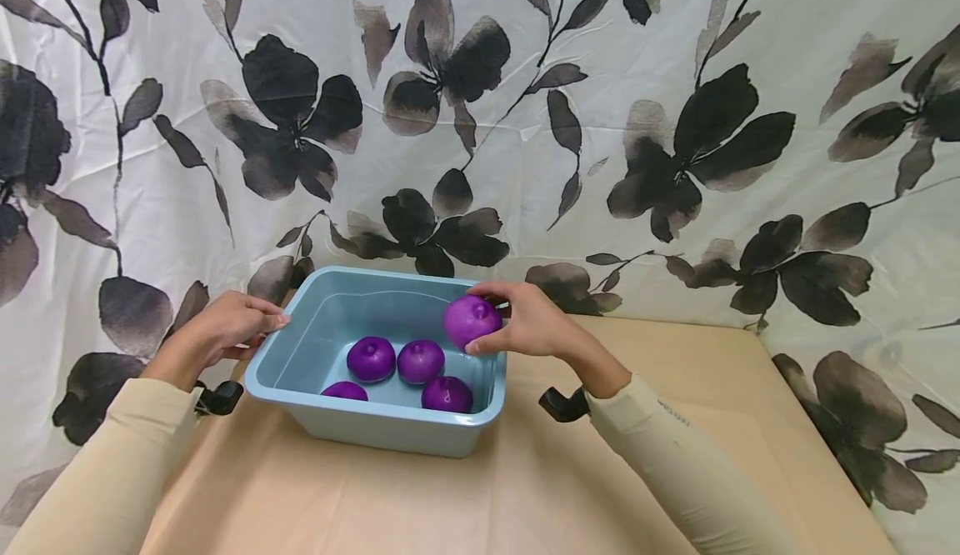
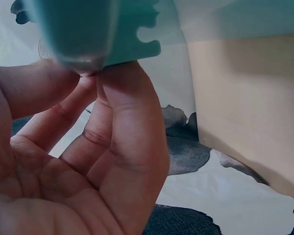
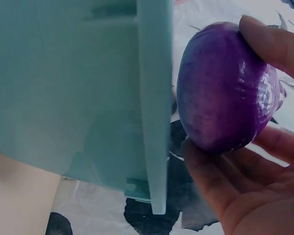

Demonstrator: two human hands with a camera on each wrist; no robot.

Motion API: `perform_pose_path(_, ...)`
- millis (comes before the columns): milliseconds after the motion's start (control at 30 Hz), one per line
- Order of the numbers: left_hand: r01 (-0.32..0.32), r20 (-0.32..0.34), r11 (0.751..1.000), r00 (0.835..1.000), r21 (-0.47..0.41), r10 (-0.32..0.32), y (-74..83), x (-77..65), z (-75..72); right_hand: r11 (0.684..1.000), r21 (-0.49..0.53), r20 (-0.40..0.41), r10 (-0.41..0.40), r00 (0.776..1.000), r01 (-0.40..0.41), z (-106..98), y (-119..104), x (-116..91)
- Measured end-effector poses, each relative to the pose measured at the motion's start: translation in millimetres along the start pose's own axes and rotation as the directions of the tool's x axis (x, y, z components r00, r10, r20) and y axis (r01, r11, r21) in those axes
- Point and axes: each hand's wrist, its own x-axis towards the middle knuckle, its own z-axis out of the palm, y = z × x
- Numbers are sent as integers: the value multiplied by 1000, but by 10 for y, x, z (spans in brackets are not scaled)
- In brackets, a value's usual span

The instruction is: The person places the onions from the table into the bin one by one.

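Observation:
A light blue plastic tub (image 1: 375,438) stands on the table, and its left rim is pinched between the thumb and fingers of my left hand (image 1: 228,326). The left wrist view shows the thumb and forefinger meeting on the tub's edge (image 2: 83,49). Over the tub's right rim my right hand (image 1: 536,322) grips a shiny purple onion (image 1: 471,322), thumb on one side and fingers on the other. In the right wrist view the held onion (image 3: 225,88) is beside the rim, apart from it. Several more purple onions (image 1: 420,362) lie on the tub's floor, one partly hidden by the front wall.
The table has a tan cover (image 1: 600,472). Behind it hangs a white cloth (image 1: 562,163) with dark flower prints, close to the tub's back rim. A black wrist camera (image 1: 562,405) sits at my right wrist, another camera (image 1: 219,398) at my left.

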Motion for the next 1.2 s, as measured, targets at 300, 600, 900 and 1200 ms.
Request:
perform_pose_path(300,-1,5,1000,1000,-6,1,-5,14,1,993,-93,60,-71,996,76,61,101,273)
perform_pose_path(600,1,8,1000,1000,-13,-1,-6,14,-5,967,-213,186,-100,977,140,62,189,430)
perform_pose_path(900,5,23,1000,1000,-29,-4,-29,8,-10,944,-273,302,-100,948,187,83,266,597)
perform_pose_path(1200,8,33,999,999,-31,-7,-25,25,-5,958,-226,334,-97,938,179,55,342,693)
